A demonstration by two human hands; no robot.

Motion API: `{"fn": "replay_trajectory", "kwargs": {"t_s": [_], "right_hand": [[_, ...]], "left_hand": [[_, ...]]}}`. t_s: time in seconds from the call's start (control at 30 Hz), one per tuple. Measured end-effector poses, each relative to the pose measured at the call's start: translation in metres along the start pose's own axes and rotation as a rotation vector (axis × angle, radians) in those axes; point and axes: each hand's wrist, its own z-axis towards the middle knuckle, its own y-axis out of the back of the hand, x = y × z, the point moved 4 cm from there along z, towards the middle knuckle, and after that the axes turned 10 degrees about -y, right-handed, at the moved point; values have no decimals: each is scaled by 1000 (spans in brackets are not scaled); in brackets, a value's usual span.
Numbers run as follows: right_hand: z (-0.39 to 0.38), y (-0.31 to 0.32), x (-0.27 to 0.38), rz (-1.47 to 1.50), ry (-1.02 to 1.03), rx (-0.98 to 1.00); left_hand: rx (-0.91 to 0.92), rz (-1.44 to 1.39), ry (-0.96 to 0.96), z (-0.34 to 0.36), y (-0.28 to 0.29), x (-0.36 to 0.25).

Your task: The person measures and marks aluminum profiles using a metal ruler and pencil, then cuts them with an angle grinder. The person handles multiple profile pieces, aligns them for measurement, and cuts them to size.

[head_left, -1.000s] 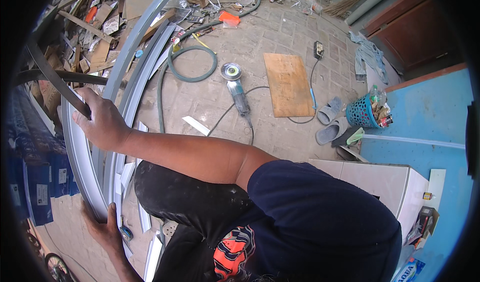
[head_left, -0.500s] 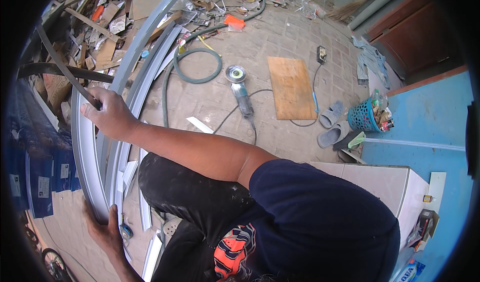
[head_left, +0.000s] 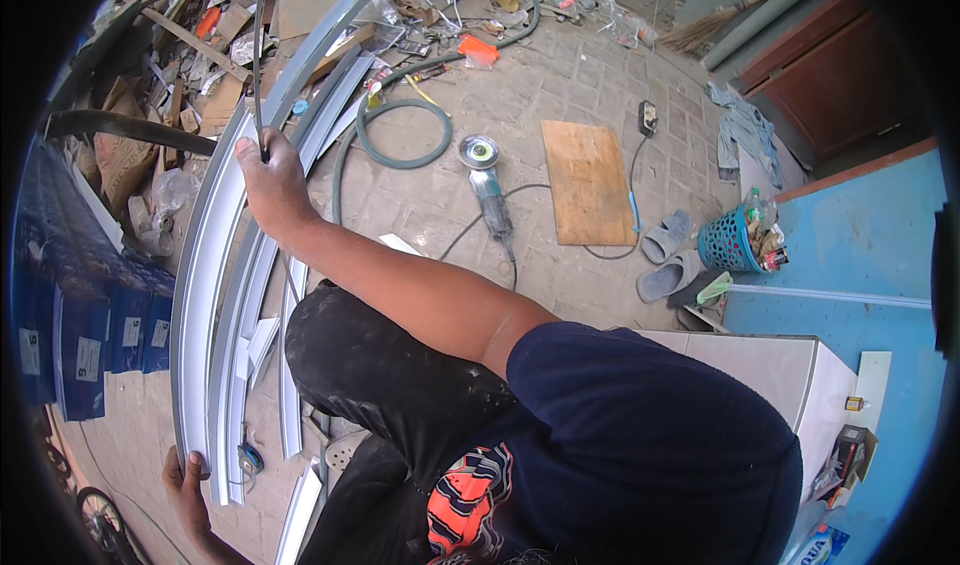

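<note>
My right hand (head_left: pixel 275 187) is closed round a long, thin dark strip (head_left: pixel 259 55), which rises nearly upright from the grip. The hand is above a long white metal profile (head_left: pixel 190 295) with a channel shape. My left hand (head_left: pixel 188 485), at the lower left, grips the profile's near end with its thumb on top; some fingers are hidden beneath. Beside it, to the right, lie more long grey-white profiles (head_left: pixel 232 365). A small blue tape measure (head_left: pixel 250 459) rests on the floor near their ends.
An angle grinder (head_left: pixel 487 200) lies on the paved floor, beside a wooden board (head_left: pixel 588 180) and a coiled green hose (head_left: pixel 445 130). Scrap and rubbish (head_left: pixel 215 40) fill the far left. Blue boxes (head_left: pixel 85 345) stand at left, a blue basket (head_left: pixel 728 243) and sandals (head_left: pixel 668 275) at right.
My right hand has moved right and slightly up, and the dark strip has swung from slanting left to nearly upright. My left hand has slid down to the profile's near end.
</note>
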Motion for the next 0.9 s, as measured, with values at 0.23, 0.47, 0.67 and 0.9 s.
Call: {"fn": "replay_trajectory", "kwargs": {"t_s": [0.23, 0.47, 0.67, 0.9], "right_hand": [[3, -4, -6, 20, 21, 29], [-4, -4, -1, -23, 63, 19], [-6, -4, 1, 69, 7, 63], [-2, -4, -4, 175, -62, 69]], "left_hand": [[-107, 105, -37, -1, 9, 22], [-121, 151, -40, -3, 10, 19], [-249, -27, -73, -12, 34, 24], [-581, -530, -143, -14, 75, 70]]}}
